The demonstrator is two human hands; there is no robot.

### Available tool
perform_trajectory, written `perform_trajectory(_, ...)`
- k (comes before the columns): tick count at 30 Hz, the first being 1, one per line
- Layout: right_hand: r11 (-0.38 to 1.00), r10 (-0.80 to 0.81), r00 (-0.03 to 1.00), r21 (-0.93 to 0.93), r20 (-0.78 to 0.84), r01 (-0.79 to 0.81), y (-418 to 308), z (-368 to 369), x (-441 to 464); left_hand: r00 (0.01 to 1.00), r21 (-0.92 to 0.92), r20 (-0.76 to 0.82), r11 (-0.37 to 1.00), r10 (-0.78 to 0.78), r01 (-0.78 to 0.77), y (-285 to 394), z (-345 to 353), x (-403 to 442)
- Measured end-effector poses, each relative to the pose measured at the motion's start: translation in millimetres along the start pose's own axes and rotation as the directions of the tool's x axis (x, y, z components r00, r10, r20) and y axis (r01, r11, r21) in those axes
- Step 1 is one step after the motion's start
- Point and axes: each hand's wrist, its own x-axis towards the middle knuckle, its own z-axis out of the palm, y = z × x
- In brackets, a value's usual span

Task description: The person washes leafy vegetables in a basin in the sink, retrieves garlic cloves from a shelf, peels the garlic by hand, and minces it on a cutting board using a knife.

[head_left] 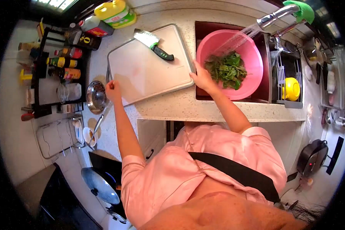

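A pale cutting board [142, 69] with a grey rim lies at an angle on the counter. My left hand [112, 91] is at its left edge, fingers curled together; what they hold, if anything, is hidden. On the opposite side, my right hand [202, 78] touches the board's right edge with thumb and fingers apart. A knife [154, 45] with a black and green handle rests on the board's upper part. Right of the board, a pink basin [253, 63] sits in the sink, with leafy greens [228, 71] inside. Water runs from the faucet [276, 17] into it.
A metal bowl [96, 97] stands left of the board, near a small white dish [89, 136]. Bottles and a yellow jug [117, 14] line the back left. A yellow bowl [291, 89] sits in the rack at right. A lidded pan [99, 186] is at lower left.
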Motion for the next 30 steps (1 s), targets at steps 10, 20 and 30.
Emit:
perform_trajectory(10,0.994,-0.098,0.995,0.058,0.005,0.097,47,-48,-40,0.998,-0.025,0.046,0.998,-0.049,0.05,55,-7,-77)
perform_trajectory(20,0.906,-0.378,0.909,-0.27,-0.176,0.325,26,-86,-63,0.991,0.016,0.037,0.991,0.128,-0.129,118,1,-153)
perform_trajectory(30,0.817,-0.499,0.862,-0.383,-0.095,0.431,-14,-39,13,0.842,-0.024,0.349,0.902,0.411,-0.43,196,29,-227)
